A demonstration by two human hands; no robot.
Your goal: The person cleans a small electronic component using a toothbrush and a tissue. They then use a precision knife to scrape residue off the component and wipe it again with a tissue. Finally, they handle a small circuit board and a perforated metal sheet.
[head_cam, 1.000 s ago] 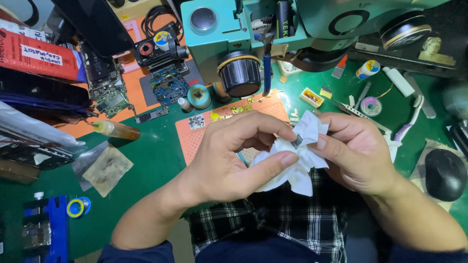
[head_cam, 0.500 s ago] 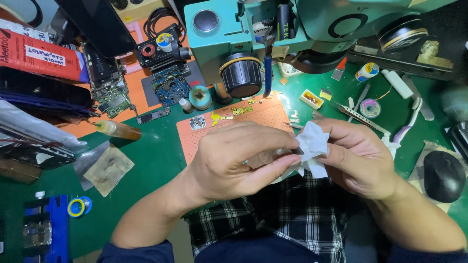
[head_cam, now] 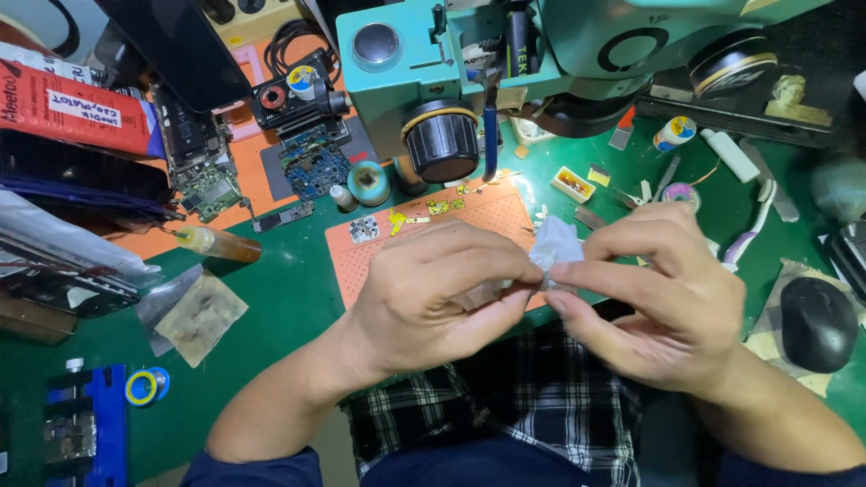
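Both hands closed on one crumpled white tissue [head_cam: 552, 245], held in the air above the lap and the near edge of the counter [head_cam: 298, 289]. Left hand [head_cam: 433, 298] pinching the lower part between thumb and fingertips; right hand [head_cam: 667, 298] gripping the upper wad with thumb and forefinger. Whether anything is wrapped inside the tissue: cannot tell. Likely kneading or wiping with the wad; best done with short, firm fingertip pinches, tissue kept over the lap and clear of the small loose parts on the orange mat [head_cam: 433, 230] just beyond the left knuckles. Elbows tucked, so nothing on the counter gets swept. Containers: small yellow tray [head_cam: 575, 183] just past the fingertips, tiny pieces inside, kind not readable; small white bottle [head_cam: 341, 197] and round teal pot [head_cam: 369, 181] beyond the left hand, contents hidden; amber-filled tube [head_cam: 216, 243] lying on its side out to the left of that hand; capped vial [head_cam: 674, 133] beyond the right hand. Microscope [head_cam: 505, 63] overhead past both hands. Black mouse [head_cam: 818, 323] right of the right wrist. Tape roll [head_cam: 142, 387] near the left forearm.
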